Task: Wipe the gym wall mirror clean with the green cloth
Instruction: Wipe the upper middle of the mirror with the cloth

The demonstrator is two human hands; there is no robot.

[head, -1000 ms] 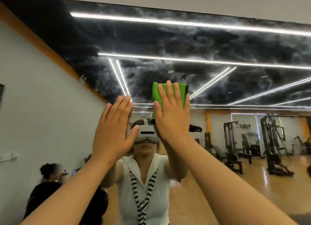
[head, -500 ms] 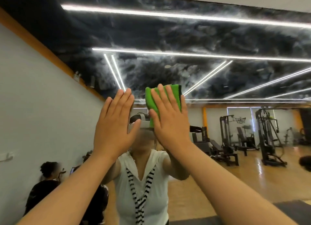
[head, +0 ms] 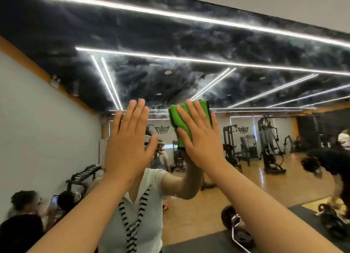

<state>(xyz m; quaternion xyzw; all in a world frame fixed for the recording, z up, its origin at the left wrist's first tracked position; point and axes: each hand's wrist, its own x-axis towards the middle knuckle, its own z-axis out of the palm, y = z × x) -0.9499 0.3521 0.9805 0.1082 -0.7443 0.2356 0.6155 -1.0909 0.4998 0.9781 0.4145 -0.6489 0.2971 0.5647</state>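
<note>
So compared with a second ago, the cloth (head: 189, 123) has slid off toward the right side of the mirror (head: 246, 44), and the whole view has swung with it. The reflected person used to sit dead centre behind the hands; now more of the gym floor and the weight machines (head: 269, 142) show on the right. Both hands are about as high as they were, so this looks like a sideways pass rather than a move down.

Only the head view to go on here. The right hand (head: 200, 139) is spread flat, fingers splayed, pressing the folded green cloth against the glass, not clenched around it, just pinning it with the palm. The left hand (head: 128, 141) is open and empty, flat beside it, a little apart from the cloth. I can't tell whether it's actually touching the glass or just held up near it.

My guess is she's mid-wipe across this upper band, with the lower mirror and the far right not yet covered. Can't see streaks clearly enough to judge how clean it is.
</note>
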